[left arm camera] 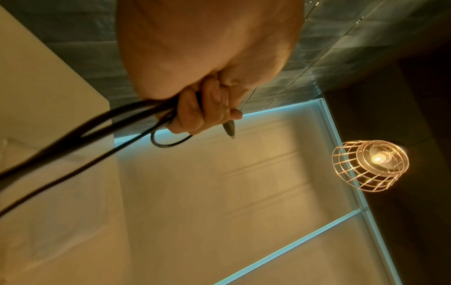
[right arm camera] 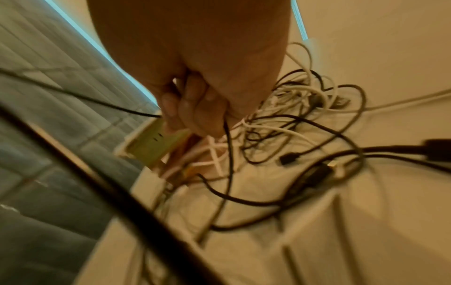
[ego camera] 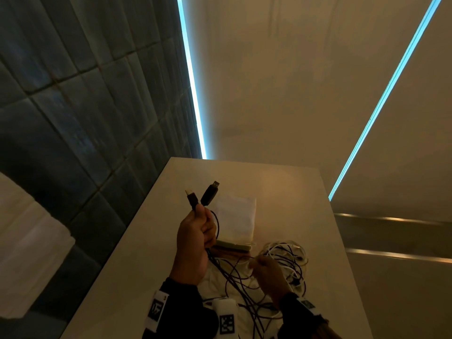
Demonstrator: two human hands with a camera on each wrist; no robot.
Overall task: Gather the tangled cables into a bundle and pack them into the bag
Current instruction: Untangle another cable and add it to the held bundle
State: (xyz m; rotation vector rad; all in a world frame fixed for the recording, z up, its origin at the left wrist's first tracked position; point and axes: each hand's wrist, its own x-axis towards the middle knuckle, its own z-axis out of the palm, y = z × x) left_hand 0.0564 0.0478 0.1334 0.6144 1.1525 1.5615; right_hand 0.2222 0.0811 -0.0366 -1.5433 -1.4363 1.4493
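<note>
My left hand (ego camera: 195, 231) is raised above the table and grips black cables, with two black USB plugs (ego camera: 200, 195) sticking up out of the fist. In the left wrist view the fingers (left arm camera: 195, 113) curl round the black cables (left arm camera: 97, 133). Lower and to the right, my right hand (ego camera: 265, 267) pinches a thin black cable (right arm camera: 227, 138) over the tangle. A heap of white and black cables (ego camera: 286, 263) lies on the table. A white cloth bag (ego camera: 238, 216) lies flat behind the hands.
The beige table (ego camera: 281, 182) is narrow, with a dark tiled wall (ego camera: 73, 106) along its left edge. A green and white flat item (ego camera: 232, 247) lies by the bag's near end. A wire cage lamp (left arm camera: 371, 165) hangs overhead. White cloth (ego camera: 244, 311) lies under the near cables.
</note>
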